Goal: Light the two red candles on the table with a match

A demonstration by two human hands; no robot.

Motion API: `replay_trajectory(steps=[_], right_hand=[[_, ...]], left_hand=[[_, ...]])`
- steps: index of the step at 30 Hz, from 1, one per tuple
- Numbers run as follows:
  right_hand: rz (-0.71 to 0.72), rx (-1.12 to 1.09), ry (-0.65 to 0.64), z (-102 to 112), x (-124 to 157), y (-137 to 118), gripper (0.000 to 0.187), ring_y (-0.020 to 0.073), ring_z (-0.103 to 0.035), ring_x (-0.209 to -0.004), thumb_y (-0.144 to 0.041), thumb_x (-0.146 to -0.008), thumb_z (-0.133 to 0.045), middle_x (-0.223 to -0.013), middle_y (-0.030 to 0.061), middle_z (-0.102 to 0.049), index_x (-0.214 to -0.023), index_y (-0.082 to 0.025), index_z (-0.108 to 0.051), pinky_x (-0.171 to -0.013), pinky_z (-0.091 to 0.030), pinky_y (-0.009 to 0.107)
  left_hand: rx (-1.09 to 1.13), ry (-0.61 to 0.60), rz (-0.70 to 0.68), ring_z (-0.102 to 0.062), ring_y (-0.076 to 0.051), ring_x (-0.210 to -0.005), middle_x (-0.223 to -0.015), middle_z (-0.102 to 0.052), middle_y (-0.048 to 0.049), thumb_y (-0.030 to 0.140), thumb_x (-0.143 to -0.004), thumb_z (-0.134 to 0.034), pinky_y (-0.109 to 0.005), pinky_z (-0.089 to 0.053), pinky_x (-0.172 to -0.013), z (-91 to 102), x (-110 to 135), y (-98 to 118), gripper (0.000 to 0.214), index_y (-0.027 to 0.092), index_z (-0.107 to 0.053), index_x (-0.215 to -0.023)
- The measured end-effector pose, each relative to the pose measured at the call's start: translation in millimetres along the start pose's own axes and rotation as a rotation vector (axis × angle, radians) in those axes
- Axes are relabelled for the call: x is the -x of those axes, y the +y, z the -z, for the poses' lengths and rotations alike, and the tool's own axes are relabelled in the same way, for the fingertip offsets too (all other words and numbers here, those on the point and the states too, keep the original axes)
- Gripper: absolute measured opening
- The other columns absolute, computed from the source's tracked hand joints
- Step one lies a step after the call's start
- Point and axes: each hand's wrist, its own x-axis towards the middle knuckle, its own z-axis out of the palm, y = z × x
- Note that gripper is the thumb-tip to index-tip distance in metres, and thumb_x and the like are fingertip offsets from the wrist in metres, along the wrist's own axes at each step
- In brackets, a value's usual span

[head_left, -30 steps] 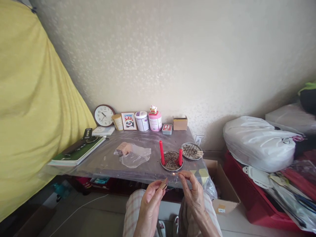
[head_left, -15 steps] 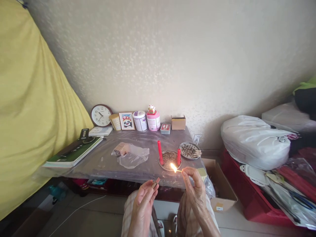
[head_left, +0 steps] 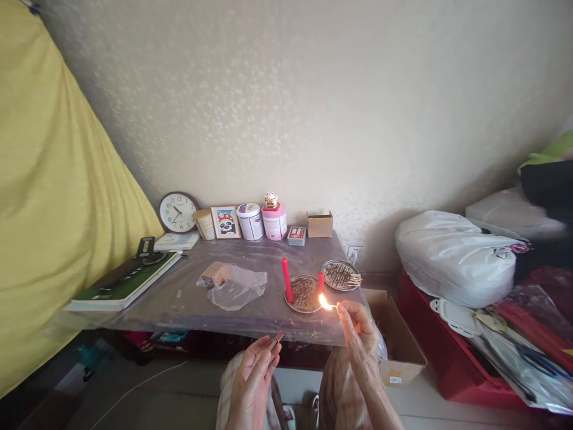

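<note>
Between the thumb and fingers of my right hand (head_left: 359,334) is a burning match (head_left: 332,307), its flame (head_left: 324,301) in front of the lower part of the short red candle (head_left: 321,282). A taller red candle (head_left: 287,279) stands upright at the left side of the same round metal plate (head_left: 304,309); no flame shows on either wick. My left hand (head_left: 257,364) is closed around a small matchbox (head_left: 276,340), just off the table's front edge. Behind the short candle lies a second round plate (head_left: 333,276) with dark specks and several pale matchsticks (head_left: 354,279) on its right side.
On the table (head_left: 179,286) lie a clear plastic bag (head_left: 237,289) with small boxes and a green book (head_left: 129,278). A clock (head_left: 178,212), tins (head_left: 274,222) and a small cardboard box (head_left: 320,224) line the wall. At right stand an open carton (head_left: 405,358) and a red bin (head_left: 461,370).
My right hand has moved slightly right and down with the match, whose flame is larger. My left hand has lowered a little with the matchbox. The whole view has shifted slightly.
</note>
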Motion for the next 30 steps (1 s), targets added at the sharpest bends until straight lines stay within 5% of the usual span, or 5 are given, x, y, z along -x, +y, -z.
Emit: replay_trajectory(steps=[13, 30], right_hand=[[-0.189, -0.189, 0.051, -1.7, -12.4, -7.0, 0.033, 0.0146, -0.047, -0.063, -0.054, -0.072, -0.078, -0.066, -0.0021, -0.06, -0.074, -0.022, -0.069, -0.06, -0.039, 0.028], [-0.267, -0.408, 0.07, -7.2, -44.9, 8.3, 0.04, 0.0148, -0.064, -0.071, -0.054, -0.057, -0.091, -0.075, -0.0007, -0.074, -0.074, -0.023, -0.074, -0.073, -0.052, 0.03]], left_hand=[[0.014, -0.011, 0.043, -0.071, -0.019, -0.108, -0.113, -0.08, -0.0087, 0.043, -0.072, -0.084, -0.03, -0.051, -0.098, 14.1, -9.5, -8.7, 0.038, 0.02, -0.075, -0.101], [0.056, 0.02, 0.059, -0.075, -0.019, -0.102, -0.105, -0.083, -0.0071, 0.041, -0.064, -0.09, -0.025, -0.057, -0.09, 21.9, -12.6, -12.3, 0.038, 0.022, -0.079, -0.095]])
